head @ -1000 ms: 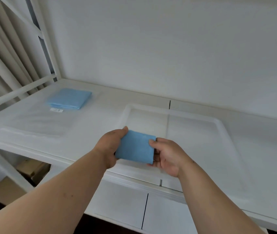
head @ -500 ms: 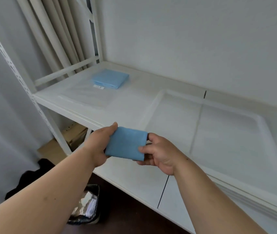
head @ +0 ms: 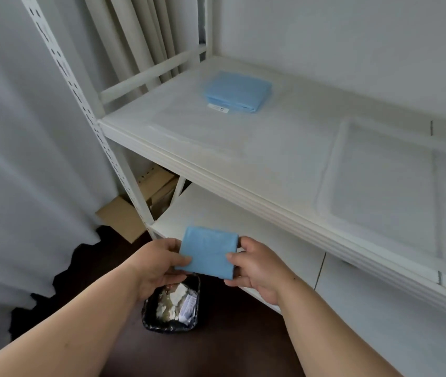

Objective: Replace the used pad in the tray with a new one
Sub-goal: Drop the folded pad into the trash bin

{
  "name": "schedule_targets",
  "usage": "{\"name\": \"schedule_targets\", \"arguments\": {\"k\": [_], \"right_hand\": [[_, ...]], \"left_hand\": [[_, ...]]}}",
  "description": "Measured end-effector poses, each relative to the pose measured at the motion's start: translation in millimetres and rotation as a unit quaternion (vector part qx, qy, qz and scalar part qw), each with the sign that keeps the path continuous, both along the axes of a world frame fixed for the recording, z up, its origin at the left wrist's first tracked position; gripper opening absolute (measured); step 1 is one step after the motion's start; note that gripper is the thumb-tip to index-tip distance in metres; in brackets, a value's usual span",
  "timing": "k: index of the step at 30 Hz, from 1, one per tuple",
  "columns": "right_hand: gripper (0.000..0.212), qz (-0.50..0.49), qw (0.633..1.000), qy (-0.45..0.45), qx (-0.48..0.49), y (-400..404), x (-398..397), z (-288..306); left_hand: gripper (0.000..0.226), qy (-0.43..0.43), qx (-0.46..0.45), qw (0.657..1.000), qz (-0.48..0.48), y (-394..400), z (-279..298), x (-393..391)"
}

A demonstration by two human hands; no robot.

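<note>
A white metal shelf unit (head: 216, 164) stands against a white wall, with pale curtains to the left and a dark floor below. On the upper shelf, to the right, lies a clear shallow tray (head: 325, 170), and it holds no pad. Far back on the same shelf sits a folded stack of blue pads (head: 239, 91) with a small white label (head: 217, 108) at its near edge; the print on it is too small to read.

A second ago the view faced the tray, with the folded blue pad (head: 207, 251) held just in front of it. Now the view has swung down and left, and the pad is held low, over a small black bin (head: 171, 308) on the floor that is full of crumpled rubbish. This looks like the used pad on its way to being thrown out, so the removal is nearly done and a fresh pad has yet to be fetched.

The left hand (head: 159, 263) pinches the pad's left edge, thumb on top. The right hand (head: 257, 263) grips the right edge the same way.
</note>
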State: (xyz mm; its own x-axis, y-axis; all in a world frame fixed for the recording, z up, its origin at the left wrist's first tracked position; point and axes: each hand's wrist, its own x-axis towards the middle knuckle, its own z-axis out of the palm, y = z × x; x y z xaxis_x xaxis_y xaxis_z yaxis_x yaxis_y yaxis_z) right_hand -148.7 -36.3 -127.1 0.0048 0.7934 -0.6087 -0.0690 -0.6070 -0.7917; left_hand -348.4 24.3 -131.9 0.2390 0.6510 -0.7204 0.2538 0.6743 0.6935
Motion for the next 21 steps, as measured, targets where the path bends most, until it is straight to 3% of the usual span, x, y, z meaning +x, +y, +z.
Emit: {"name": "schedule_targets", "arguments": {"k": [10,16,21], "right_hand": [[0.020,-0.030,0.993,-0.011,-0.116,31.7,-78.9,-121.4],[0.021,0.024,0.984,-0.114,-0.132,26.1,-96.8,-208.0],[0.054,0.084,0.973,-0.183,-0.116,25.2,-106.1,-288.5]], "left_hand": [[0.016,0.110,0.000,0.992,-0.055,44.4,-117.9,-70.2],[0.021,0.152,-0.017,0.987,-0.057,25.6,-202.4,-82.3],[0.022,0.201,-0.003,0.978,-0.050,7.6,-282.3,-85.3]]}}
